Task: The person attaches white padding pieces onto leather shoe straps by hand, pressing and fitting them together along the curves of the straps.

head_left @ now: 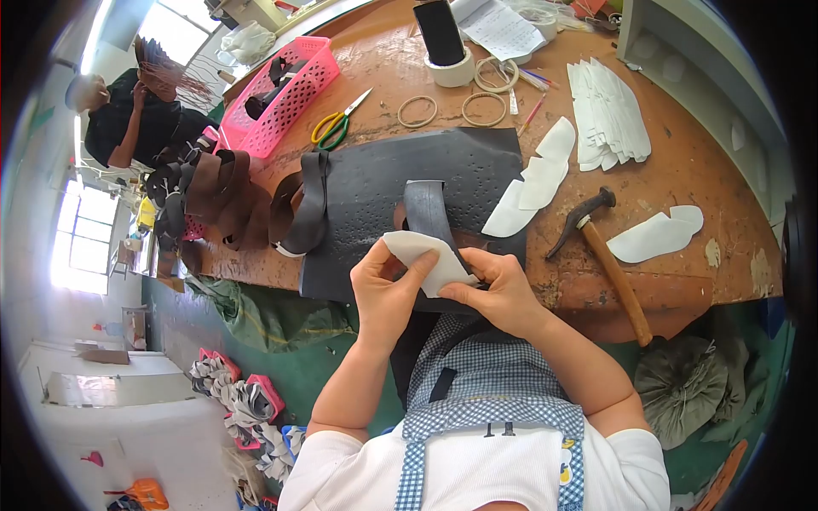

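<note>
My left hand (pixel 389 285) pinches a white curved piece (pixel 430 260) by its left side, thumb on top. At the piece's right end, my right hand (pixel 498 289) grips its edge together with a dark strap (pixel 429 209), which rises in a loop behind the piece. Both hands are over the front edge of a black mat (pixel 375 179). Left of them on the mat's edge stands another dark looped strap (pixel 313 204). Loose white pieces (pixel 544 175) overlap at the mat's right edge.
A hammer (pixel 615 277) lies right of the mat, near more white pieces (pixel 656 236) and a white stack (pixel 607 111). Scissors (pixel 339 121), tape rolls (pixel 450 68) and a pink basket (pixel 281 102) are behind. Brown straps (pixel 226 200) pile at left. Another person (pixel 136 111) stands beyond.
</note>
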`<state>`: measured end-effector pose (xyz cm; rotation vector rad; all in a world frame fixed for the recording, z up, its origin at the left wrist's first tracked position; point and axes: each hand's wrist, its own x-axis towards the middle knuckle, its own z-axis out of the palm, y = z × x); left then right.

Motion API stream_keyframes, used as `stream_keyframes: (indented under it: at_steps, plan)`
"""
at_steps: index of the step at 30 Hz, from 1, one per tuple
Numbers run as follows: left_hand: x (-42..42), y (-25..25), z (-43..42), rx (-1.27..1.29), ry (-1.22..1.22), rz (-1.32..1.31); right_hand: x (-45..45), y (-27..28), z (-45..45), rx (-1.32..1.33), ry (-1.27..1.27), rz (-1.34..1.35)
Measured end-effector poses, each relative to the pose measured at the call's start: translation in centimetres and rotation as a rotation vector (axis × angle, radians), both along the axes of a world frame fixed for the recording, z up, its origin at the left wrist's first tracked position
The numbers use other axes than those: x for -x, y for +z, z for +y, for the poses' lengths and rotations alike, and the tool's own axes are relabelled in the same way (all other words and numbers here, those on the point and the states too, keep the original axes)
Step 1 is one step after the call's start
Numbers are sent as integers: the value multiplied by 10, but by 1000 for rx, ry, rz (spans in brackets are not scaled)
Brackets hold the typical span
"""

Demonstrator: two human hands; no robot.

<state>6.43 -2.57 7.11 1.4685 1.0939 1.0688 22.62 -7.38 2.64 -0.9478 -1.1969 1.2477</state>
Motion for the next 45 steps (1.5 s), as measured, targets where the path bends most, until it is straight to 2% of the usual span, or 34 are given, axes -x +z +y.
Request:
stream_keyframes:
  at_steps: [4, 7, 10, 13, 19, 23, 32, 38, 40, 41, 43, 45]
  plan:
    - [-2, 6, 0, 6, -23, 16, -6, 11, -5, 73, 53, -13]
    - [-8, 10, -2, -10, -33, -47, -3, 7, -8, 138, 38, 110]
    - [2, 3, 4, 85, -71, -76, -2, 6, -16, 103, -12, 207]
    - [-2, 3, 5, 64, -139, -142, -7, 3, -22, 114, 36, 185]
    - [-3, -8, 15, 13, -164, -18, -13, -4, -24, 113, 110, 166]
    - [-6, -8, 17, 62, -190, -51, -14, -2, -23, 128, 131, 184]
    - [-9, -12, 20, 35, -244, 75, -19, -5, -20, 168, 190, 193]
    - [-15, -6, 14, 265, -238, 4, -23, -5, -19, 195, 306, 221]
    - [-11, -7, 17, 442, -399, -34, -25, -7, -18, 193, 394, 247]
    - [-10, -7, 17, 531, -481, -52, -24, -8, -18, 158, 362, 169]
    - [-14, -10, 9, 434, -385, -84, -23, -10, -19, 89, 292, 14]
    - [-20, -12, 3, 241, -274, -128, -13, 1, -16, 156, 101, 172]
